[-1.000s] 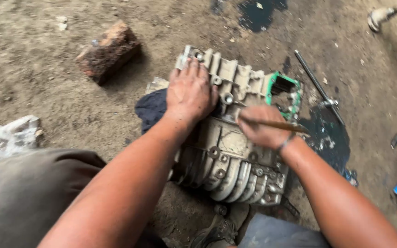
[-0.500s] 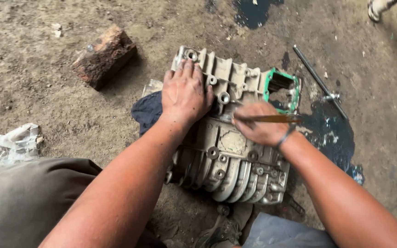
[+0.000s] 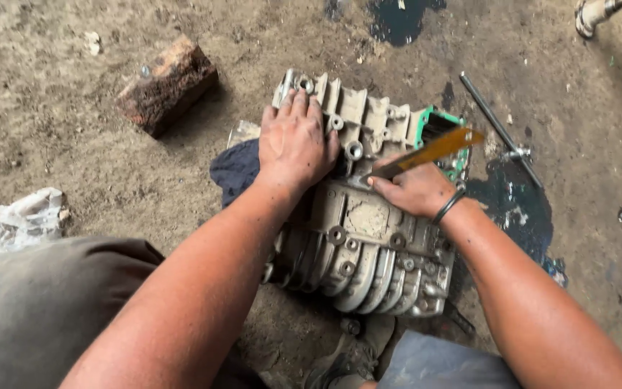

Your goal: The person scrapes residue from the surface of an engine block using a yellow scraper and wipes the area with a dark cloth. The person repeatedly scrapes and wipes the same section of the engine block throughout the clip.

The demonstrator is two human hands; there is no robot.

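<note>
The metal casing (image 3: 365, 238) lies on the dirt floor (image 3: 59, 137) straight ahead of you, its long axis running from your knees up and away, slightly rightward. Your left hand (image 3: 295, 144) lies flat and open on the casing's far left part, palm down, pressing on it. Your right hand (image 3: 413, 189) is closed around a flat yellowish strip tool (image 3: 430, 151) just right of the casing's centre, with the blade slanting toward the green gasket (image 3: 449, 140) at the casing's far right corner, so your right hand is the nearer one to that seam. The casing is grey cast metal, ribbed along its near edge, studded with bolt bosses and smeared with dirt. A dark cloth (image 3: 237, 169) pokes out beneath its left side.
</note>
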